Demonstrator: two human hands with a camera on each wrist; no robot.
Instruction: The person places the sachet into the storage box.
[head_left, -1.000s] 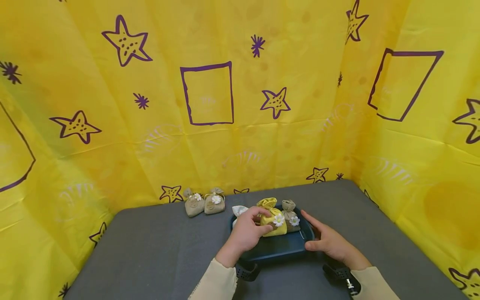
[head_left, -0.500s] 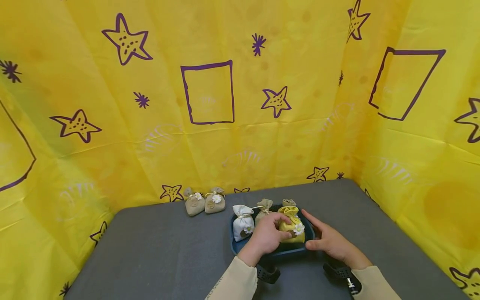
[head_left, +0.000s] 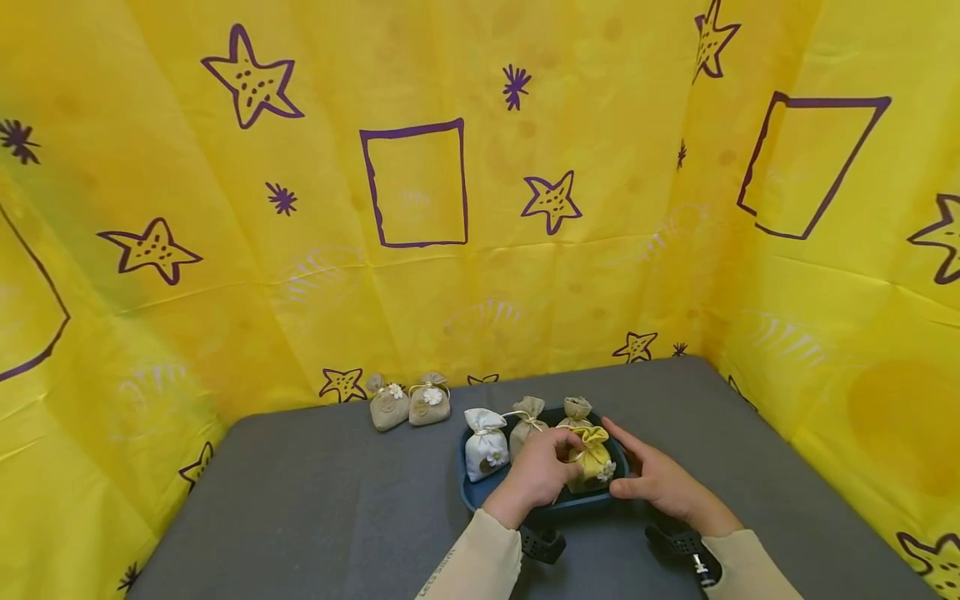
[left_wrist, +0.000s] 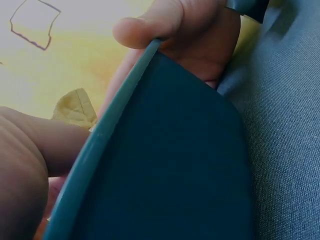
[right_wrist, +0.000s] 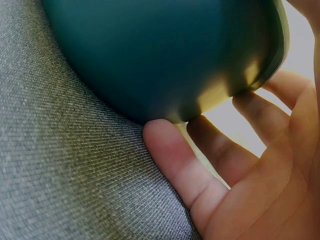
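Observation:
In the head view my left hand pinches a small yellow drawstring pouch with a white flower, tilted inside the right part of a dark blue tray. My right hand holds the tray's right end, with thumb and fingers spread around it; the right wrist view shows its fingertips against the outer wall. A white pouch stands at the tray's left. Behind my left hand are a beige pouch and another beige pouch, both partly hidden.
Two beige pouches, a left one and a right one, stand on the grey tabletop left of the tray, near the back edge. A yellow patterned cloth hangs behind and on both sides.
My left hand has moved right with the yellow pouch, which now leans in the tray's right part. The white pouch and middle beige pouch have come into fuller view. My right hand stays put.

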